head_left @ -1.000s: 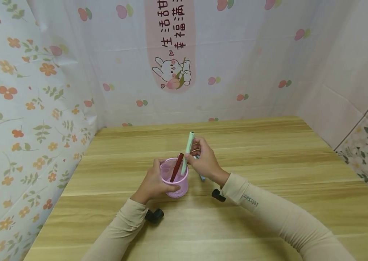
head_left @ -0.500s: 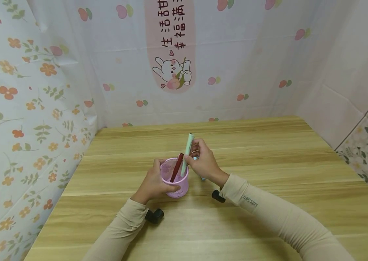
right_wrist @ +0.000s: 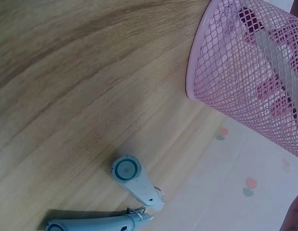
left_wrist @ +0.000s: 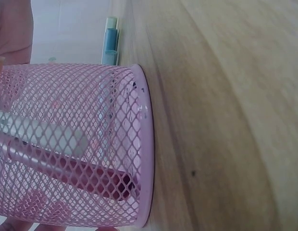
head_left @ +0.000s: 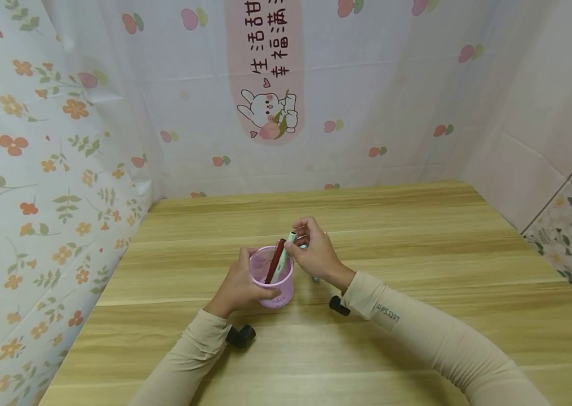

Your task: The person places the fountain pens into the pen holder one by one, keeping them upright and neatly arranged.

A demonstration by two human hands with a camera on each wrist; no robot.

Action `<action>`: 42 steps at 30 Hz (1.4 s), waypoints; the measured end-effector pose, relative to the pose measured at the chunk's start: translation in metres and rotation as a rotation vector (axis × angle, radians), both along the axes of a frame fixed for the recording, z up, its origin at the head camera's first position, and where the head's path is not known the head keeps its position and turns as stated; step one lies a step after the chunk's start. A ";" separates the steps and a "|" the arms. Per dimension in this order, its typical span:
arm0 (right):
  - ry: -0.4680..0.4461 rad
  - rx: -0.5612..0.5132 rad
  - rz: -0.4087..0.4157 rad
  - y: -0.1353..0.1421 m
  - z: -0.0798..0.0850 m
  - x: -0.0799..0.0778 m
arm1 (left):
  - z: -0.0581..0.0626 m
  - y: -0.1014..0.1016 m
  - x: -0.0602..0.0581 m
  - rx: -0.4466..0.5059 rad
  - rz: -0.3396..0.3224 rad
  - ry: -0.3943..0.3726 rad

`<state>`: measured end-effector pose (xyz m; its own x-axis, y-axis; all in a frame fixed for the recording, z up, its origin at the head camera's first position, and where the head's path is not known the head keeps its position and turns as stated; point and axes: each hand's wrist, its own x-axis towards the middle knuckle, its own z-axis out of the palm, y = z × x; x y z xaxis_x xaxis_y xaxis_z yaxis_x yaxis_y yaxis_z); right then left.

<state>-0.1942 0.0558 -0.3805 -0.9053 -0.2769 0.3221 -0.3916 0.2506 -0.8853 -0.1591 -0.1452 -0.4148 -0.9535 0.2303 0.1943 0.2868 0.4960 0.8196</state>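
Observation:
My left hand (head_left: 240, 285) grips a pink mesh pen holder (head_left: 278, 298), its thumb across the near side. Inside, a dark red pen (head_left: 274, 264) leans against the wall, its lower end near the base in the left wrist view. My right hand (head_left: 317, 252) pinches a pale green pen (head_left: 283, 260) near its top, over the holder's right rim. Most of this pen is inside the holder, beside the red one. Through the mesh in the left wrist view, the pale pen's lower end (left_wrist: 74, 140) shows above the base.
Light blue pens lie on the wooden table (head_left: 407, 237) right of the holder; the right wrist view shows one pale blue pen (right_wrist: 139, 187) and a bluer pen (right_wrist: 98, 223). Black pieces (head_left: 240, 336) stick out at both wrists. A patterned curtain (head_left: 367, 101) hangs behind the table.
The green pen has gone down into the pen holder and now leans close along the red pen. My right hand has barely shifted; my left hand and the holder have stayed put.

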 end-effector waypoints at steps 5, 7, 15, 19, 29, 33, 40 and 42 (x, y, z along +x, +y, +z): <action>-0.023 -0.003 -0.003 0.001 0.003 0.000 | -0.001 0.000 0.000 0.003 -0.001 0.000; -0.034 -0.003 -0.010 0.002 0.005 0.000 | 0.000 0.000 0.000 0.002 -0.001 0.001; -0.033 -0.005 -0.023 0.006 0.006 -0.002 | 0.001 0.000 0.001 0.000 0.002 0.001; -0.028 0.006 -0.031 0.008 0.006 -0.004 | 0.002 0.000 0.002 -0.006 0.009 -0.006; -0.134 -0.048 0.002 0.017 0.008 -0.012 | 0.001 0.001 0.001 -0.016 0.014 -0.004; -0.187 -0.074 0.005 0.022 0.006 -0.015 | 0.001 0.001 0.001 -0.019 0.016 -0.001; -0.257 -0.097 -0.004 0.030 0.006 -0.021 | 0.001 0.001 0.001 -0.015 0.015 -0.006; -0.265 -0.106 0.001 0.032 0.006 -0.022 | 0.001 0.001 0.001 -0.016 0.015 -0.009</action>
<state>-0.2164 0.0882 -0.3746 -0.9616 -0.2550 0.1013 -0.1430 0.1508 -0.9782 -0.1584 -0.1445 -0.4140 -0.9584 0.2194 0.1826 0.2725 0.5131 0.8139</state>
